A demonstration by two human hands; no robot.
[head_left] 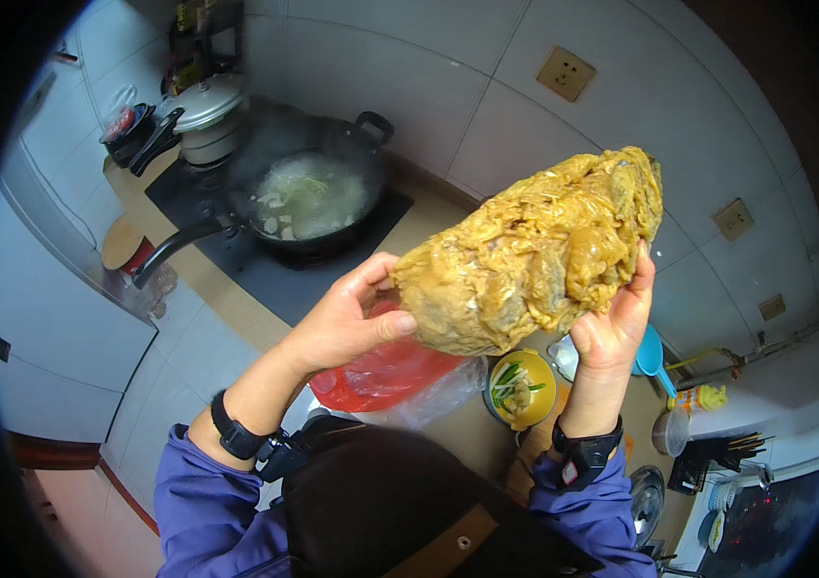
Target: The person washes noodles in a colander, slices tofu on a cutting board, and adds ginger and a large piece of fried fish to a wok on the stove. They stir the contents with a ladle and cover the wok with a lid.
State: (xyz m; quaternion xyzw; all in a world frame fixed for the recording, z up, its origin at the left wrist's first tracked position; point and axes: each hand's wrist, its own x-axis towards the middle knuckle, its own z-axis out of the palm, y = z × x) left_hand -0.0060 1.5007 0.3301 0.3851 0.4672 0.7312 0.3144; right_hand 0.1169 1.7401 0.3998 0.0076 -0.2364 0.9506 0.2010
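A large, lumpy block of yellow-brown food (525,253) is held up in front of me, its surface glossy and wet-looking. I cannot tell exactly what food it is. My left hand (348,314) grips its left end, with the thumb along the lower edge. At the lower right side, my right hand (615,321) holds it, palm and thumb below and fingers up along its edge. Beneath the block lie a red plastic bag (388,368) and a clear plastic bag (453,394) on the counter, partly hidden by the block and my left arm.
Steam rises from a black wok (308,195) of bubbling liquid on the cooktop (254,282); its long handle (178,253) points towards the left. A pressure cooker (211,112) stands behind. A yellow bowl (543,386) holds cut scallion and ginger. A blue ladle (650,354) lies farther right.
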